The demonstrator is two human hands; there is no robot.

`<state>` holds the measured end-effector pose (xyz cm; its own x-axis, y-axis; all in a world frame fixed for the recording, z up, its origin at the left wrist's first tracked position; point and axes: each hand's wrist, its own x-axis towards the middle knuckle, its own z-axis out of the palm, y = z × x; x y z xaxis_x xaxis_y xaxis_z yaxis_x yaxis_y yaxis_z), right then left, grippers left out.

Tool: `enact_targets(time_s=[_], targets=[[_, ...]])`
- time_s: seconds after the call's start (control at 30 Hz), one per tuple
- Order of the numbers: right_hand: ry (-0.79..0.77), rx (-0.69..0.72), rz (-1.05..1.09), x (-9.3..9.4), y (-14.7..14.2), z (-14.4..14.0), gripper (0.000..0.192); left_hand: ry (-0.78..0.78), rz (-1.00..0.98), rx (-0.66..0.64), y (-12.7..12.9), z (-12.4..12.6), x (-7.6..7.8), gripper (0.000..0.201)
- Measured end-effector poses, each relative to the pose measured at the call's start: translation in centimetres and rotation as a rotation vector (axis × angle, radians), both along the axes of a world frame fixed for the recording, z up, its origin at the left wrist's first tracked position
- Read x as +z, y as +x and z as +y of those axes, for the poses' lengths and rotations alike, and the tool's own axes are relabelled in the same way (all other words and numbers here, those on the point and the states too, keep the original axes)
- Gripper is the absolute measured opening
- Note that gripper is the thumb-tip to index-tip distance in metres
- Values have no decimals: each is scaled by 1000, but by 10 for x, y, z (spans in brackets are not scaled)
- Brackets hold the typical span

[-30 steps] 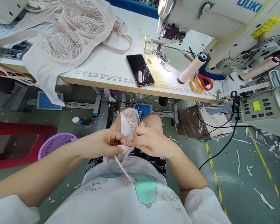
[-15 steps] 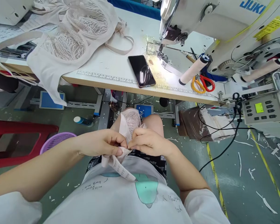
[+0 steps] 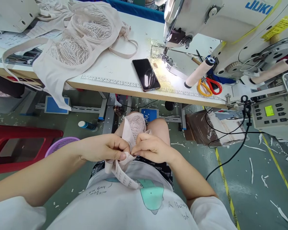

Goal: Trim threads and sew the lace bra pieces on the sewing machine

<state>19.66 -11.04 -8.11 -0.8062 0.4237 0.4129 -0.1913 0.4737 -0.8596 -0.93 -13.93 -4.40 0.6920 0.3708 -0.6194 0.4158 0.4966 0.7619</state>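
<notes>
Over my lap lies a pale pink bra [image 3: 137,125] with a lace cup. My left hand [image 3: 112,148] is closed on its fabric edge, thumb on top, and a pale strip with printed or hooked rows [image 3: 126,179] hangs below toward my shirt. Close against it, my right hand [image 3: 150,147] pinches the same fabric with thumb and forefinger. The fingertips nearly meet, and what lies exactly between them is hidden.
On the table [image 3: 105,72] ahead are more bras [image 3: 84,44], a black phone [image 3: 146,75], scissors [image 3: 209,87] and a JUKI sewing machine [image 3: 201,19] with a thread cone [image 3: 199,72]. A red stool [image 3: 21,147] and purple basket [image 3: 60,145] stand left; a control box [image 3: 273,111] is right.
The view has shifted slightly, so the surroundings sit a little differently. Both hands stay at the same spot on the bra, with only slight finger movement.
</notes>
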Motion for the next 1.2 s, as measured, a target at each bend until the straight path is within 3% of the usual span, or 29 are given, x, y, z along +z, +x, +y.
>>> enact_targets(time_s=[0.37, 0.53, 0.87, 1.0, 1.2], targets=[[104, -109, -137, 2, 3, -4, 17, -77, 46, 106, 4, -1, 4, 34], [1, -129, -112, 2, -1, -7, 13, -21, 101, 147, 2, -1, 8, 34], [-282, -52, -161, 1, -7, -11, 9, 245, 334, -32, 6, -2, 24, 26], [-252, -46, -175, 2, -7, -11, 6, 189, 315, -26, 7, -4, 23, 23], [-166, 13, -233, 6, -3, -6, 5, 339, 344, 70, 0, -9, 17, 20]])
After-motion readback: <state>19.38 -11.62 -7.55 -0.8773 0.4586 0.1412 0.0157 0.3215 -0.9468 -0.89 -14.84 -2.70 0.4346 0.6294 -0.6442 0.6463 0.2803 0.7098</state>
